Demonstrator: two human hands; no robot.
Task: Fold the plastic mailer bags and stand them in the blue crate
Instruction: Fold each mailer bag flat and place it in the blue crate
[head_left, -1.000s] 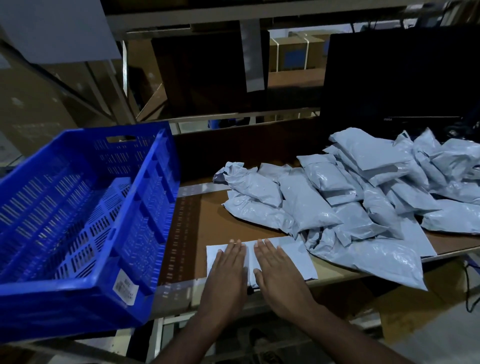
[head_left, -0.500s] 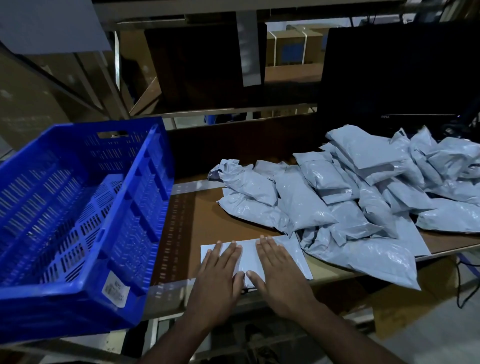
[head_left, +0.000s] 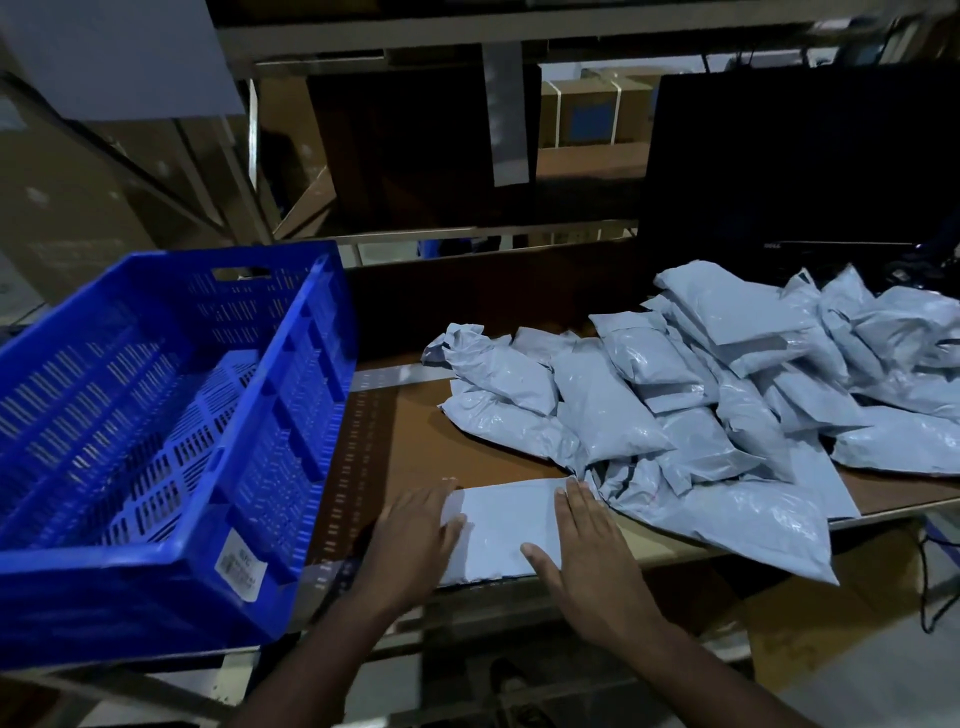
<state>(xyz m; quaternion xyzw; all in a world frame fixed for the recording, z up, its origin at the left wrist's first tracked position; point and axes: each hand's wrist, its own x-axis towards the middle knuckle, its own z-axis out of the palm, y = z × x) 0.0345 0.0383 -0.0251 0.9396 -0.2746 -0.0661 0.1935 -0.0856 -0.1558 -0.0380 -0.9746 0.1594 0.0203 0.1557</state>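
Head view: flat mailer bag between left hand, right hand.

"DELL" on black monitor bezel

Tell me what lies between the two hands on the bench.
In the head view, the flat mailer bag spans the gap between the left hand and the right hand; both press its ends.

Both hands flat on mailer, crate left.
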